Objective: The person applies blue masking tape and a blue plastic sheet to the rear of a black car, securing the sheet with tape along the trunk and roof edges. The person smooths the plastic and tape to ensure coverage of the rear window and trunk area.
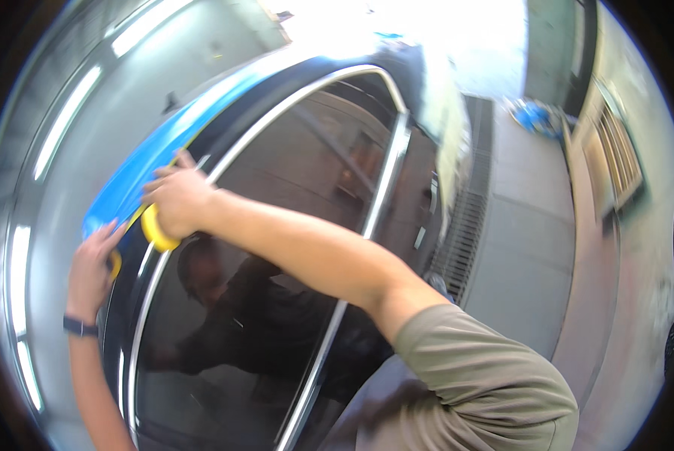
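Observation:
Along the roof edge of a dark car, a strip of yellow masking tape (137, 216) runs beside blue masking film (145, 163). My right hand (182, 194) reaches across the side window (291, 186) and holds a roll of yellow masking tape (159, 232), its fingers spread over the tape line and the film's edge. Farther left, my left hand (88, 270), with a dark band at the wrist, has its fingertips on the film's lower corner and the tape. A yellow ring-like object (115, 266), partly hidden, sits in that hand's grasp.
Bright metal trim (379, 194) borders the window, whose dark glass reflects a person. A pale cover (452, 146) hangs at the car's far end. Beyond lie a floor grate (463, 242), a wall with a louvred panel (616, 152) and a blue bundle (534, 118) on the floor.

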A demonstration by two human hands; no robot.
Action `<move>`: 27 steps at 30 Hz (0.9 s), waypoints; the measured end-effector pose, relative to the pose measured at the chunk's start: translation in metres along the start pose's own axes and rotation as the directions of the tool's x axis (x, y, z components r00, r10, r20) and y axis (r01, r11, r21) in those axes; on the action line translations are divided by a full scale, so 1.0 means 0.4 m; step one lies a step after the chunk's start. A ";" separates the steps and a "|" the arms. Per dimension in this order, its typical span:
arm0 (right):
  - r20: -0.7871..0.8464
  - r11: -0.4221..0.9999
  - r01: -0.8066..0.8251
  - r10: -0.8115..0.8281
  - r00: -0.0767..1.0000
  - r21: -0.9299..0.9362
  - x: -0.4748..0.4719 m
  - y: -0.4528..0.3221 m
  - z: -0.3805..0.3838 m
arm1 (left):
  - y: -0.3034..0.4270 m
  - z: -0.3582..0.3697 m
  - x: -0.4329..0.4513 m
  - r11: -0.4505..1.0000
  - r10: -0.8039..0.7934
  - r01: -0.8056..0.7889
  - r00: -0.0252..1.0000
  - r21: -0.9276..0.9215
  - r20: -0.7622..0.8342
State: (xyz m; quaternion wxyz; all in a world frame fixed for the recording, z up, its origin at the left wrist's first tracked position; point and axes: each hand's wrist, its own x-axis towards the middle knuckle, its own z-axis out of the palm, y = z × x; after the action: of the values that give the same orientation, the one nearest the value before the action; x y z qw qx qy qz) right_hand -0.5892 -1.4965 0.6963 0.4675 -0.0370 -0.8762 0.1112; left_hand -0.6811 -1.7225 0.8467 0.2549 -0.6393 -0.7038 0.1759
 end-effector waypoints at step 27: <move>-0.022 0.980 0.199 -0.199 0.980 -0.008 -0.013 0.040 -0.030 | -0.037 0.015 -0.271 0.978 -0.208 0.207 0.960 -0.024 -0.186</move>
State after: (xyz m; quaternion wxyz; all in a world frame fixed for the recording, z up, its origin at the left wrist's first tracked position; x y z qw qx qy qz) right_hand -0.5771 -1.4797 0.6948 0.4862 0.0481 -0.8704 0.0610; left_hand -0.6911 -1.8310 0.8359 0.3359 -0.5761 -0.7402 0.0858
